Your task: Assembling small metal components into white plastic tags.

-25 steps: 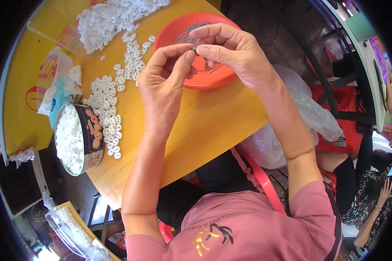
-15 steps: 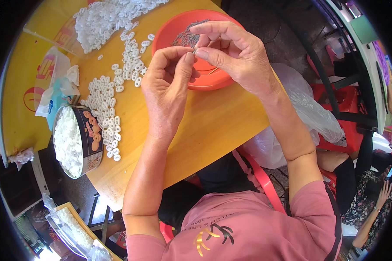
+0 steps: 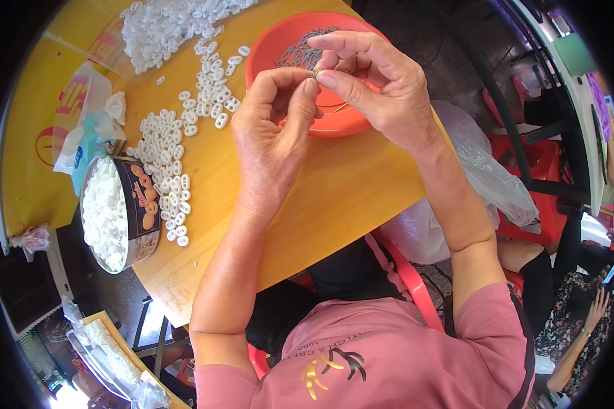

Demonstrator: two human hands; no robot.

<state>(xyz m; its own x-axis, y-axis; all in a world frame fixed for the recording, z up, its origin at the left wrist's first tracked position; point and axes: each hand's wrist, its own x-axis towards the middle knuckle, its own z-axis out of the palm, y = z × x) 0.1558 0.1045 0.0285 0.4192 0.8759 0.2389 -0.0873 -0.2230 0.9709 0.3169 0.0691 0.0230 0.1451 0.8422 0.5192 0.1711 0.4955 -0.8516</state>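
Over the orange-red bowl (image 3: 341, 128), both my hands are held up with fingertips together. The thumb and forefinger of my left hand (image 3: 276, 129) pinch a small metal spring (image 3: 316, 73), its ends partly hidden by the fingers. My right hand (image 3: 382, 88) grips the same spring from the other side, its other fingers raised and bent. Inside the bowl lies a pile of thin grey springs (image 3: 303, 53). A slim yellowish stick (image 3: 342, 108) shows at the bowl's near side, below my right hand.
White oval two-hole pieces (image 3: 164, 146) lie scattered left of my left hand, with a big heap (image 3: 164, 34) behind. A round tin (image 3: 142, 208) of white pieces leans near the table's left edge. Clear plastic bags (image 3: 484, 177) hang at the right, beside a red stool (image 3: 539, 177).
The whole view has shifted slightly, so table and bowl sit a bit further right and up. Both hands keep their pinch on the spring, with only small finger movement.
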